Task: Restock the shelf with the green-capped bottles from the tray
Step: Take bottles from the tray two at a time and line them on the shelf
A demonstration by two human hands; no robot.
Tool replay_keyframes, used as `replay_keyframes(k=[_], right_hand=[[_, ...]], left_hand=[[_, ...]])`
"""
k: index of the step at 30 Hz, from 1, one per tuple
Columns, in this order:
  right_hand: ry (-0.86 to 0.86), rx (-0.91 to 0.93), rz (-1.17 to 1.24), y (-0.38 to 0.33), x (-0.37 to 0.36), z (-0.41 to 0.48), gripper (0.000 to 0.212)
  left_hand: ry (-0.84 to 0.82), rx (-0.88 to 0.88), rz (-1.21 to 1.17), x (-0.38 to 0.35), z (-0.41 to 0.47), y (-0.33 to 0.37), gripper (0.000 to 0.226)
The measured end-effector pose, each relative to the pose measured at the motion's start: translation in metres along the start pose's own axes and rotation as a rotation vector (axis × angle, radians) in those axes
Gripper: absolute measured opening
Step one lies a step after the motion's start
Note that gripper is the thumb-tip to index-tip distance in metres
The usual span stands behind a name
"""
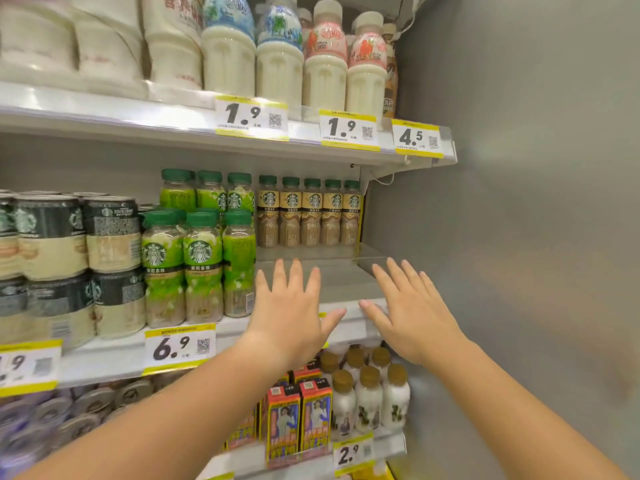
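A row of green-capped bottles with tan labels (313,213) stands at the back of the middle shelf (346,278), with bare shelf in front of them. Bright green-labelled, green-capped bottles (201,265) fill the spot to their left. My left hand (291,313) hovers flat over the shelf's front edge, fingers spread, holding nothing. My right hand (412,313) is spread the same way just to its right, also holding nothing. No tray is in view.
Dark and cream cans (69,265) are stacked at the left of the middle shelf. White milk bottles (277,60) line the shelf above. Cartons (298,424) and small white bottles (370,393) sit below. A grey wall (519,237) closes the right side.
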State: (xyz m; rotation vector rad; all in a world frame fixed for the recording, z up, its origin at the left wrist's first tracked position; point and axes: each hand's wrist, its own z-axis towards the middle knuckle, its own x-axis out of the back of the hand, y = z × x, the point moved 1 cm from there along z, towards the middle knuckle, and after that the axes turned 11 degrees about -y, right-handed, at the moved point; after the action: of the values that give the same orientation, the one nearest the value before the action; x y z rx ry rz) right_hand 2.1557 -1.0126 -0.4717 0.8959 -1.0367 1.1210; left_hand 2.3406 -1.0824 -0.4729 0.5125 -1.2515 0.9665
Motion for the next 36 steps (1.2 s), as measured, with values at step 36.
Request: replay_keyframes(k=[36], right_hand=[[-0.859,0.18,0.365,-0.026,-0.46,-0.318,0.063]], left_hand=[[-0.732,0.133,-0.664,-0.44,-0.386,-0.019,0.062]])
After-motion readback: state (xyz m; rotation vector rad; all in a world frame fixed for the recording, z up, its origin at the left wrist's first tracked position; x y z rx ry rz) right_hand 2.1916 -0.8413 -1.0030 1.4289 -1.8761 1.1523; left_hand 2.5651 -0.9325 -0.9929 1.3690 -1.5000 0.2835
